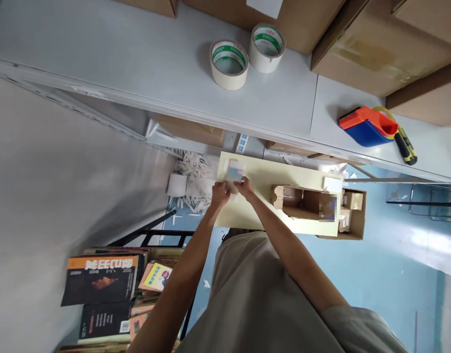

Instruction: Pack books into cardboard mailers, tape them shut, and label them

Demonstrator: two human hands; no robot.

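Note:
A thin, pale, see-through-looking sheet with a bluish picture card (235, 170) lies at the left end of a cream-coloured board (258, 215). At its near edge my left hand (221, 192) has its fingers closed, pinching the left corner. My right hand (244, 187) pinches the same edge just to the right, thumb and fingertips together. Blur hides whether the sheet is a sleeve or a bag. An open narrow cardboard box (302, 201) stands on the board to the right of my hands, with a blurred-out item at its right end.
Above the board runs a grey shelf (155, 63) with two tape rolls (229, 78), an orange-and-blue tape dispenser (368, 128), a yellow-black cutter (405, 144) and cardboard boxes (402, 49). White paper strips (196, 189) heap at left. Magazines (100, 279) are stacked lower left. Another carton (358, 225) sits right.

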